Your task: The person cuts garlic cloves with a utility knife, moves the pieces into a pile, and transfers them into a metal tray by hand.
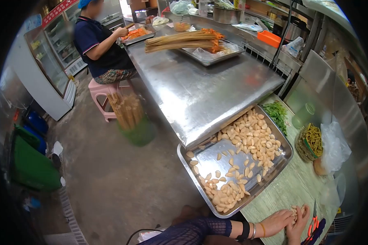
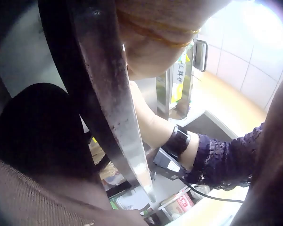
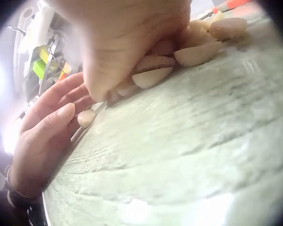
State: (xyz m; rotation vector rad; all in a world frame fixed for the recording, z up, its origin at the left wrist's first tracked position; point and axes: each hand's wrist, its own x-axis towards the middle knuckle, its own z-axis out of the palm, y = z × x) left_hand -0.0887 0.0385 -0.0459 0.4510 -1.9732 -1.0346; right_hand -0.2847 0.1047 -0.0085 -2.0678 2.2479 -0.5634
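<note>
In the head view, my left hand (image 1: pixel 276 222) and right hand (image 1: pixel 299 228) meet on the pale green wood-grain tabletop at the lower right, around a small pile of peeled garlic cloves (image 1: pixel 294 212). The right wrist view shows the right hand (image 3: pixel 132 40) bent low over several garlic cloves (image 3: pixel 153 77), touching the pile. Facing it, the left hand (image 3: pixel 47 129) lies with extended fingers and thumb, a single clove (image 3: pixel 86 118) at its fingertips. A steel tray (image 1: pixel 288 157) of loose garlic cloves stands beside the left forearm. In the left wrist view, a metal edge hides most of the work.
Orange-handled scissors (image 1: pixel 314 224) lie right of my hands. A jar of green pickles (image 1: pixel 308 143), a plastic bag (image 1: pixel 334 149) and green herbs (image 1: pixel 276 114) line the right side. Ahead, a steel table (image 1: pixel 208 94) bears skewers (image 1: pixel 184 41); a person (image 1: pixel 100 45) sits at its far left.
</note>
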